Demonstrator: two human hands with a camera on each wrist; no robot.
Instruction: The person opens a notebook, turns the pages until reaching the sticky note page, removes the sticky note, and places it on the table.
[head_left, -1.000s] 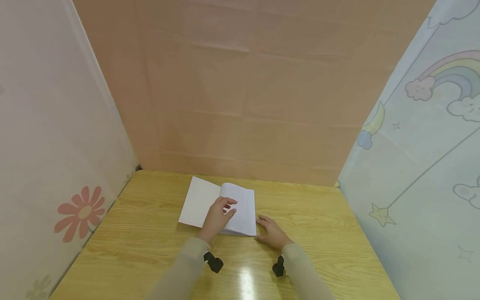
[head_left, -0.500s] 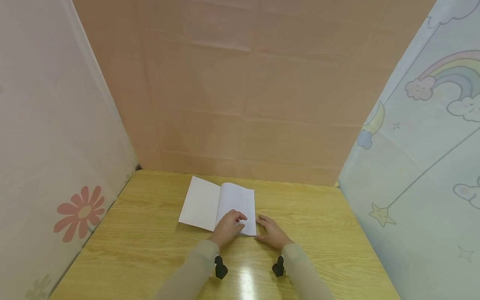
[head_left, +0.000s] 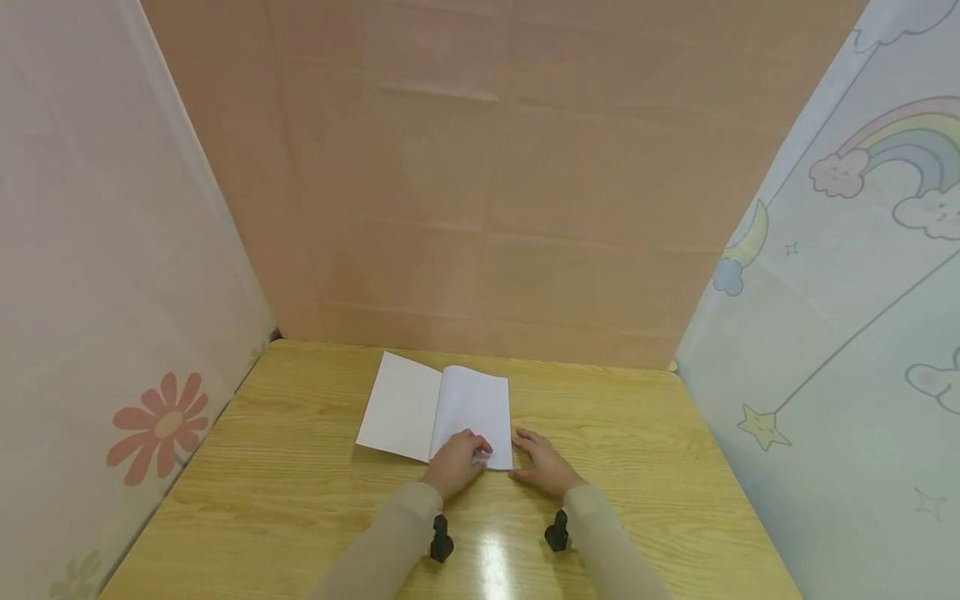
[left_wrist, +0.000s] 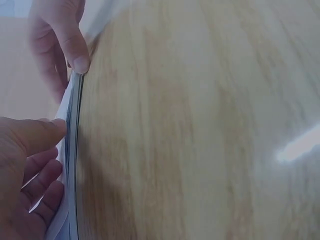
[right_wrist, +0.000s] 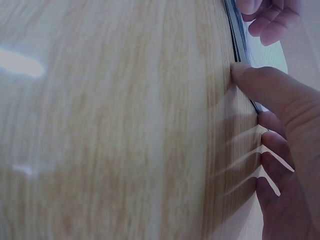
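An open notebook (head_left: 474, 408) lies on the wooden table, its white cover or leaf (head_left: 399, 408) spread to the left and a faintly lined page on the right. My left hand (head_left: 456, 462) rests low on the right page, fingers loosely bent. In the left wrist view its thumb (left_wrist: 47, 135) lies along the near page edge, with the other fingers apart from it over the paper. My right hand (head_left: 550, 468) rests at the notebook's lower right corner. Its thumb (right_wrist: 260, 82) touches the near edge, and the relaxed fingers lie along the right side.
The wooden table (head_left: 300, 500) extends around the notebook. A tan sheet (head_left: 480, 167) hangs behind it, with patterned panels on both sides. Black wrist mounts (head_left: 442, 540) sit at both sleeves. Light glares on the table's front part.
My left hand has moved right and toward the person, from the notebook's middle down to the lower part of the right page. The right hand has stayed at the corner.
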